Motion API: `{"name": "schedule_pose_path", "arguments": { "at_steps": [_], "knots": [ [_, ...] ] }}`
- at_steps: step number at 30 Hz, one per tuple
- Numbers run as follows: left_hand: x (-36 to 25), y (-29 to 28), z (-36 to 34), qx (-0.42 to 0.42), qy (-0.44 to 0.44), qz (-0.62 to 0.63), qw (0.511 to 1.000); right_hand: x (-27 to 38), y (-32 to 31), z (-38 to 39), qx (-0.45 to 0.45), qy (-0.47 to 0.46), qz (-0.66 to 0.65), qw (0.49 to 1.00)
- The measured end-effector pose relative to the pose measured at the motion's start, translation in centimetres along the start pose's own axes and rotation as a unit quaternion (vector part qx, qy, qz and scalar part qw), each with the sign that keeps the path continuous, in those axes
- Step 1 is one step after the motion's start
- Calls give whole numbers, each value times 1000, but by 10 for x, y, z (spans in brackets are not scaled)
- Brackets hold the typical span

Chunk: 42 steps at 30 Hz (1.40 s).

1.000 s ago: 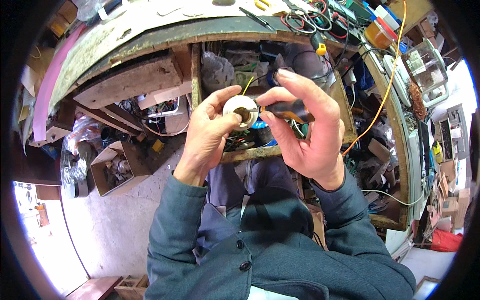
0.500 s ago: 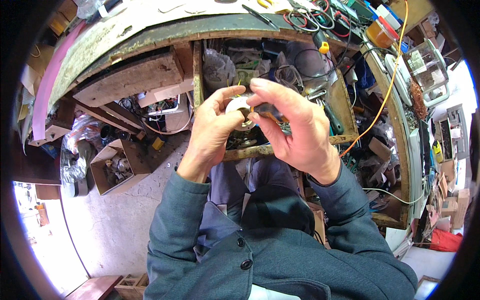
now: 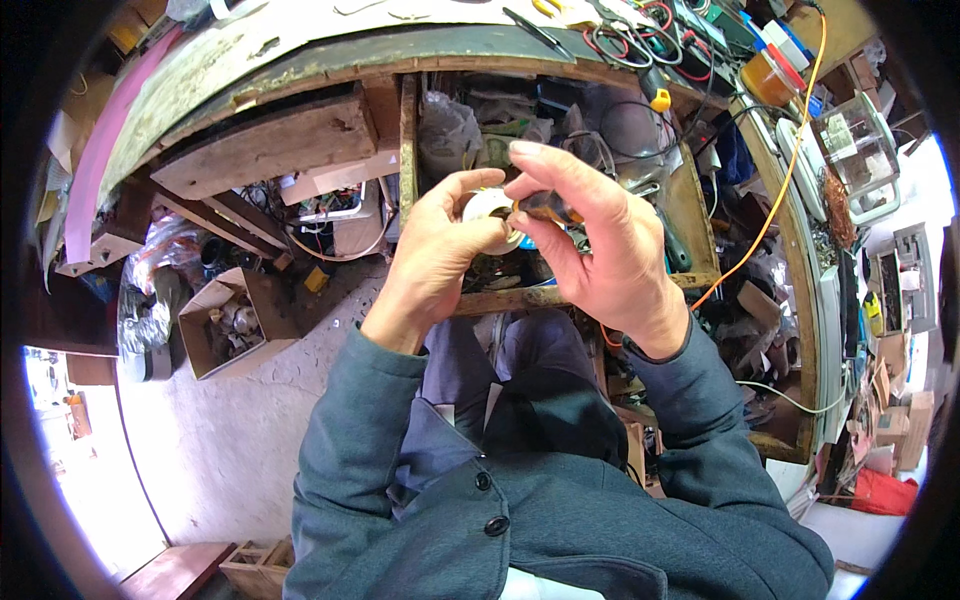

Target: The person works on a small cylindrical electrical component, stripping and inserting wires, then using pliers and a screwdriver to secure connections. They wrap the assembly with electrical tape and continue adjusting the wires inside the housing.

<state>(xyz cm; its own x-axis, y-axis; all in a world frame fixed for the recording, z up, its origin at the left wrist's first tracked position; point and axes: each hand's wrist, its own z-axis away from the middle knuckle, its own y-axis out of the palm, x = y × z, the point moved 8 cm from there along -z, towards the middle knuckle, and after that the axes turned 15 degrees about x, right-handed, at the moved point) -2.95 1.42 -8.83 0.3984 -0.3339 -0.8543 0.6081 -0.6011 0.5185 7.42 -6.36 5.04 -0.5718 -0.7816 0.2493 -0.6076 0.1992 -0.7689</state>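
My left hand is closed around a small round white part, gripping it between thumb and fingers. It has a rim, and a thin yellowish bit shows at its top; its exact kind I cannot make out. My right hand pinches the black and orange handle of what looks like a screwdriver. The handle points toward the white part, and its tip is hidden at the part and my fingers. Both hands are held above the open drawer.
Clear plastic bags and a green-handled tool lie in the drawer. On the bench behind are a black pen and tangled test leads. An orange cable runs down at the right. A cardboard box of parts stands on the floor at the left.
The white part has tilted and turned in my left hand, showing more of its side. Both hands have shifted slightly right in the picture, and the handle lies flatter between my right fingers.
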Motion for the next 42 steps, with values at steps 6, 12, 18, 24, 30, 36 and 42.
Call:
{"name": "schedule_pose_path", "arguments": {
  "at_steps": [6, 12, 18, 24, 30, 36, 42],
  "knots": [
    [3, -2, -2, 14, 11, -7, 1000, -1, 1, -1, 6, 2, -12, 1000],
    [2, -1, -1, 9, -4, 6, 1000, 0, 1, 2, -24, -1, -29, 999],
    [3, -2, -1, 5, 1, 6, 1000, 0, 0, 12, -49, 2, -35, 998],
    [4, -4, -1, 20, -3, -16, 1000, 1, -3, 18, -60, 1, -40, 997],
    [3, -3, 0, 10, -11, -39, 999, 2, 0, 23, -42, 2, -18, 999],
    [5, -3, 0, 18, -10, -31, 999, 5, 3, 25, -42, -3, -18, 999],
    [2, -1, 1, 25, 0, -39, 999, 7, 4, 16, -4, -18, -30, 999]
  ]
}}
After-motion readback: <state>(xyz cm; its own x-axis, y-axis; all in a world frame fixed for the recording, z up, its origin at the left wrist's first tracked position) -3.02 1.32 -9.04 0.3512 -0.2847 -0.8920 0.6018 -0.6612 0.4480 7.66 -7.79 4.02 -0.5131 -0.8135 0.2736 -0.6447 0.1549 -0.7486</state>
